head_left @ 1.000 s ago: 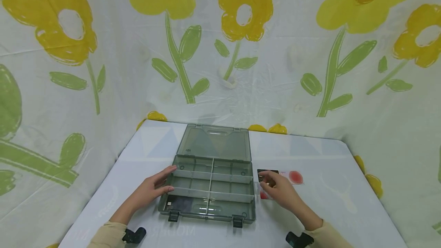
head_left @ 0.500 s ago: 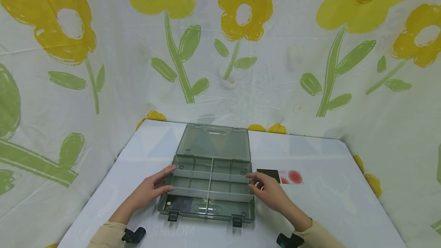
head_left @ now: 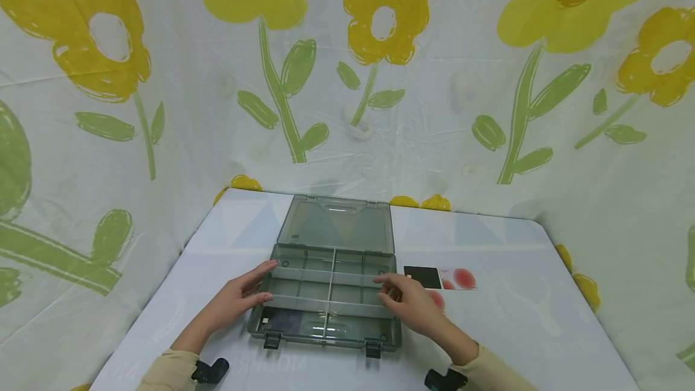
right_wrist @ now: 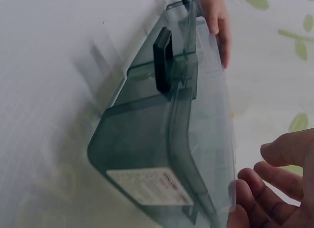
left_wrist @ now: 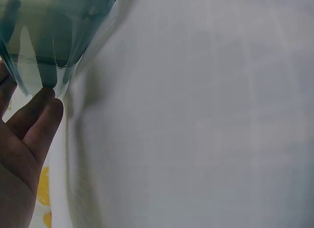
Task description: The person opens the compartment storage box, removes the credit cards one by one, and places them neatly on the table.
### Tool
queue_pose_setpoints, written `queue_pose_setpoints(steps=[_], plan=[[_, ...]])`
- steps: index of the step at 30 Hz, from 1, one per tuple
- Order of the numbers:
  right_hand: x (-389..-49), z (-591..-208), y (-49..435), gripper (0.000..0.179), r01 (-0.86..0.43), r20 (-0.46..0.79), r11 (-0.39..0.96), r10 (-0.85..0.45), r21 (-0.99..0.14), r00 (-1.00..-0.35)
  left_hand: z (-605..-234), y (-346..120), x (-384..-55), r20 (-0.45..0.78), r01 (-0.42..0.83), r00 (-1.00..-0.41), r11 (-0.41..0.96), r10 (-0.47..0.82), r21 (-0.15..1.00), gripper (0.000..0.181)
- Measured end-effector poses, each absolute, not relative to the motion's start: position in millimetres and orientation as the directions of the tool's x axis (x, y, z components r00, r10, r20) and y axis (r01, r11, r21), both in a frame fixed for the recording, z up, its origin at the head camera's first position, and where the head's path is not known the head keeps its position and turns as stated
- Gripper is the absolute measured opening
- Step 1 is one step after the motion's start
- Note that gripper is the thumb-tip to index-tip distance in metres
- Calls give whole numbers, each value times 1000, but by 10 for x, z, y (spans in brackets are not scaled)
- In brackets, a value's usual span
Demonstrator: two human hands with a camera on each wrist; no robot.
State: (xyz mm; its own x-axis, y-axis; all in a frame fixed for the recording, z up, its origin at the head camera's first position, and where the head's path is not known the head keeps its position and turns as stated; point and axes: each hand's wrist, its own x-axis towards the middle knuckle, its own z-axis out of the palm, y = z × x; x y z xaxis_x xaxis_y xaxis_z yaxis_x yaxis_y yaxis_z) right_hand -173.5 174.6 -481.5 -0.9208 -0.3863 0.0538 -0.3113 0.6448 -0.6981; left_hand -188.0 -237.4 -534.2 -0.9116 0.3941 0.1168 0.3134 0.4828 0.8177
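Observation:
A translucent grey-green compartment box (head_left: 364, 341) stands on the table, its lid (head_left: 336, 225) folded back flat. My left hand (head_left: 239, 293) rests on the box's left side, fingers stretched along the edge; in the left wrist view its fingertips touch the wall. The right hand (head_left: 411, 301) hovers over the right rim near the middle compartment, fingers loosely bent. Thumb and fingers are apart in the right wrist view, nothing between them. A dark card (head_left: 282, 320) lies in the front left compartment.
Right of the box lie a black card (head_left: 422, 277) and a white card with a red circle (head_left: 464, 279). Another red-patterned card (head_left: 437, 300) is partly hidden behind my right hand. Two latches (head_left: 373, 350) stick out at the box's front. Flowered cloth (head_left: 412, 137) hangs around the table.
My right hand has moved left from over the cards to the box's right rim. Part of the red-patterned card has come into sight again. The left hand stays in place.

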Motion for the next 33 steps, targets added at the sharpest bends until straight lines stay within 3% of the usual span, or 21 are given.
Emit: queue_pose_setpoints(steps=[14, 25, 33], plan=[[-1719, -4756, 1486, 25, -360, 70, 603, -449, -712, -891, -5332, -2362, -1889, 118, 315, -911, 484, 395, 816, 74], [-1726, -4682, 1183, 27, -379, 59, 487, -552, -787, -832, -5359, -2375, -1897, 116, 313, -911, 479, 397, 820, 74], [-1712, -4629, 986, 29, -278, -9, 363, -622, -889, -783, -5356, -2379, -1892, 118, 318, -910, 485, 397, 815, 74]])
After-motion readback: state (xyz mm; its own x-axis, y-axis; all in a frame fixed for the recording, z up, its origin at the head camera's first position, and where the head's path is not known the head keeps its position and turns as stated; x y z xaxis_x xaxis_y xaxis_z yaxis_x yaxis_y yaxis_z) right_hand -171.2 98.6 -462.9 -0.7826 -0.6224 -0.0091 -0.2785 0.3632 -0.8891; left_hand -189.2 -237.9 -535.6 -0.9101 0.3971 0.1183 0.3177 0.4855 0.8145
